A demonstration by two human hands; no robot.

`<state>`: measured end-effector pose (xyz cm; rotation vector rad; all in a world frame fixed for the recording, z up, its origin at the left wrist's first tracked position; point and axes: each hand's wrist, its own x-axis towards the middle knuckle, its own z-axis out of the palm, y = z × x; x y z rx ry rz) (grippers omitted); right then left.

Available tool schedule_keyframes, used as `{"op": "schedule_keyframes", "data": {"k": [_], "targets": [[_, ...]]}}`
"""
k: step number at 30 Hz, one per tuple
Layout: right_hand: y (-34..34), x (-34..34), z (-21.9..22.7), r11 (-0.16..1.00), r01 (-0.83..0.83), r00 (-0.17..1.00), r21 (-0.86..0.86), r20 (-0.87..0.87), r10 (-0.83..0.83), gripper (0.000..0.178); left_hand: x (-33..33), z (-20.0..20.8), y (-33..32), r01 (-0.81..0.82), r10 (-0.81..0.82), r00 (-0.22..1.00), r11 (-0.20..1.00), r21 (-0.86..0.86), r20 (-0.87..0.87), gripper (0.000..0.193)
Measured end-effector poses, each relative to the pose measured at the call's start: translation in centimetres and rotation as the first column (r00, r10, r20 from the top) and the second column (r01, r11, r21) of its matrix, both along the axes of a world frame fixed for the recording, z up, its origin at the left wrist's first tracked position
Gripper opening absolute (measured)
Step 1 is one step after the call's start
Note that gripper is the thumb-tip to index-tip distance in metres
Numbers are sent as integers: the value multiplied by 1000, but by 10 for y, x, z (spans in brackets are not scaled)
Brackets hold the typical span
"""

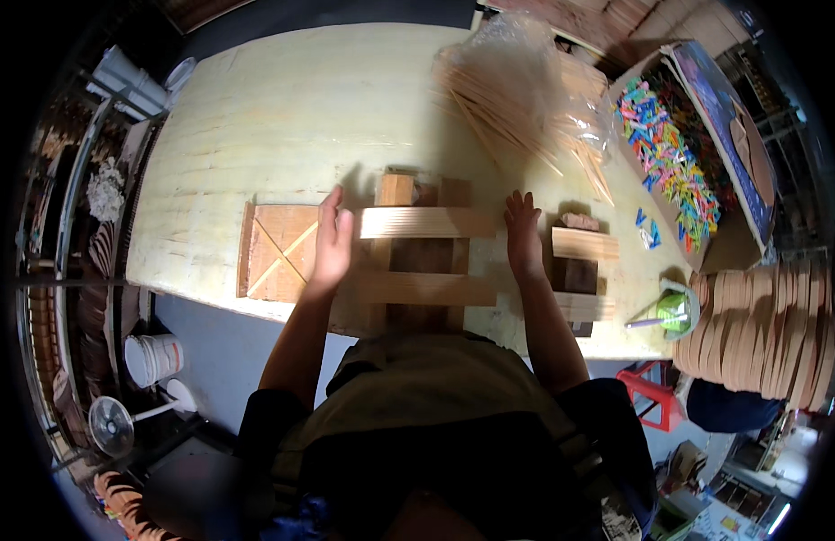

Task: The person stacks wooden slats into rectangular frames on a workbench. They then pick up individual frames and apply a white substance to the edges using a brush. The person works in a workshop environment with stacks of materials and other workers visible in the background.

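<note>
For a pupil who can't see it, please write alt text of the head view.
A person's left hand and right hand flank two wooden slats at a pale table. Thin sticks and a box of colourful clips lie toward the upper right.

Bare left forearm (298,347) and right forearm (552,329) reach, well apart, from near side toward far, left hand (331,245) roughly edge-on, fingers extended, right hand (524,236) about level with it, fingers straightened, slightly spread.

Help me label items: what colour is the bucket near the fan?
The bucket is mainly white; best view: head.
</note>
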<state>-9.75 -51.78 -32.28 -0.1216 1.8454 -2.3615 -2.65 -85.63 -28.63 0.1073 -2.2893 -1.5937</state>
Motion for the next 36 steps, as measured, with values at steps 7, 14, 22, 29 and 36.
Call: {"op": "schedule_keyframes", "data": {"k": [7,14,22,29,36], "targets": [[15,79,31,996,76,994,46,-79,-72,74,64,49,68,421,-433,888,622,-660,158,69],[-3,128,47,798,140,925,587,-364,105,77,60,29,72,500,-465,854,609,-615,234,57],[-36,157,38,180,204,890,962,-259,375,89,62,22,66,470,-492,861,673,-571,128,59],[-42,159,56,68,134,923,989,-150,355,91,64,11,71,464,-496,862,687,-560,106,57],[31,149,75,307,605,734,735,-664,144,70,58,32,83,512,-437,859,719,-470,267,52]]}}
